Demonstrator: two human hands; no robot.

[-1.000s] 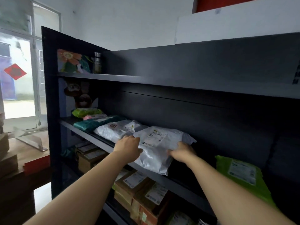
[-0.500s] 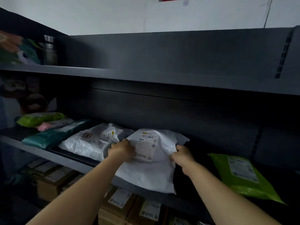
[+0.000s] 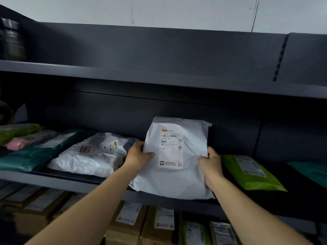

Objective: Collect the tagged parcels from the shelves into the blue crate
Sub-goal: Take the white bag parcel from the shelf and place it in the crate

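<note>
The white parcel [image 3: 174, 167] is a soft plastic mailer with a printed label facing the camera. It stands tilted up on the middle shelf [image 3: 53, 182], its lower edge hanging over the shelf's front. The left hand [image 3: 138, 153] pinches its left edge and the right hand [image 3: 211, 162] grips its right edge. Just left lies another white bag [image 3: 86, 154]; to the right, a green bag [image 3: 251, 172]. Cardboard boxes [image 3: 141, 225] sit on the shelf below.

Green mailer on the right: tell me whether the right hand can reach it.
Not yet, probably: the right hand grips the white parcel. The green mailer lies uncovered beside it, reachable once freed.
</note>
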